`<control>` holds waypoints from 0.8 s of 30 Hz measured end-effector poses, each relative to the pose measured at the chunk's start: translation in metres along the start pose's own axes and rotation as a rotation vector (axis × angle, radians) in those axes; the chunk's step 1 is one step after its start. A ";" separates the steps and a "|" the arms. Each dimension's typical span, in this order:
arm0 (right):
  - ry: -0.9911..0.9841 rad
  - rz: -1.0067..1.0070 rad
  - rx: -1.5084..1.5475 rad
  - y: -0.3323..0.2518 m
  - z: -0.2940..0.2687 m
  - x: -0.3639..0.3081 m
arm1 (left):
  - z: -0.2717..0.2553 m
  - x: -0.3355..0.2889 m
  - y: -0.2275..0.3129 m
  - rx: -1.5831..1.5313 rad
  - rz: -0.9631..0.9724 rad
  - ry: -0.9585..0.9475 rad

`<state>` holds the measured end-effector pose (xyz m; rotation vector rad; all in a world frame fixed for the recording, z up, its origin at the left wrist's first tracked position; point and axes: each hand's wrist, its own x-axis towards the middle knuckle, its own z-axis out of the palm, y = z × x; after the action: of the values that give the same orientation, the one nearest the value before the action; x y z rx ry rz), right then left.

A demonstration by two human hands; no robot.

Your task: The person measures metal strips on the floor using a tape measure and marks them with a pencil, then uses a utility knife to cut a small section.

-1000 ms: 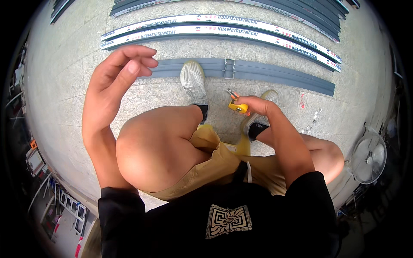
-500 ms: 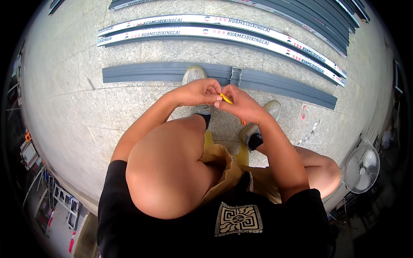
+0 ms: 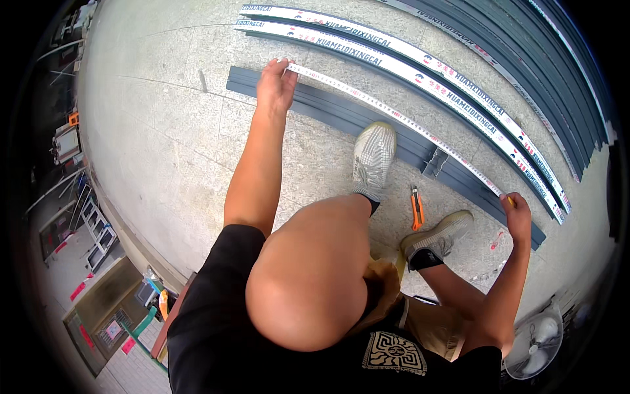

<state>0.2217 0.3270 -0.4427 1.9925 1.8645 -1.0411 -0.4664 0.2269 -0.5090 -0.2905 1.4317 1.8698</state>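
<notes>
A white measuring tape is stretched between my two hands, slanting from upper left down to the right. Closed fingers of my left hand pinch its left end, near the left end of a dark grey metal profile on the floor. At the other end, my right hand is closed round the tape; a bit of yellow shows at its fingers, the rest being hidden. The tape runs along the profile's far edge. A short channel-shaped piece sits across the profile, right of my left shoe.
An orange utility knife lies on the stone floor between my shoes. Beyond the profile are long profiles with white printed film, and a dark stack at far right. A fan stands at lower right.
My hands were together over the profile and have moved far apart, drawing the tape out between them. My view has turned, and the utility knife now shows fully.
</notes>
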 end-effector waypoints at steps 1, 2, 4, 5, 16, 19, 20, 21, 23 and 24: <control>-0.008 -0.018 0.005 0.002 0.004 0.002 | -0.022 0.022 0.009 -0.045 0.010 0.037; 0.034 -0.036 0.014 0.004 0.007 0.003 | -0.029 0.028 0.014 -0.095 0.011 0.070; 0.076 -0.051 0.019 0.000 0.015 0.010 | -0.035 0.010 -0.012 -0.016 -0.096 0.053; 0.122 -0.065 0.028 -0.021 0.024 0.009 | -0.023 -0.017 -0.030 0.044 -0.119 -0.046; 0.290 -0.221 -0.123 -0.110 0.065 0.034 | -0.011 -0.031 -0.075 0.560 -0.306 -0.036; 0.285 -0.224 -0.120 -0.099 0.059 0.038 | -0.014 -0.028 -0.075 0.574 -0.298 -0.009; 0.282 -0.250 -0.133 -0.098 0.058 0.038 | -0.014 -0.028 -0.075 0.584 -0.293 -0.014; 0.282 -0.250 -0.134 -0.097 0.059 0.038 | -0.013 -0.027 -0.075 0.583 -0.293 -0.015; 0.281 -0.241 -0.178 -0.099 0.059 0.034 | -0.010 -0.028 -0.076 0.590 -0.292 -0.012; 0.284 -0.239 -0.180 -0.096 0.057 0.033 | -0.008 -0.029 -0.078 0.588 -0.294 -0.016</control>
<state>0.1101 0.3351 -0.4756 1.9294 2.2984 -0.6365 -0.3959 0.2152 -0.5522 -0.1794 1.7453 1.1541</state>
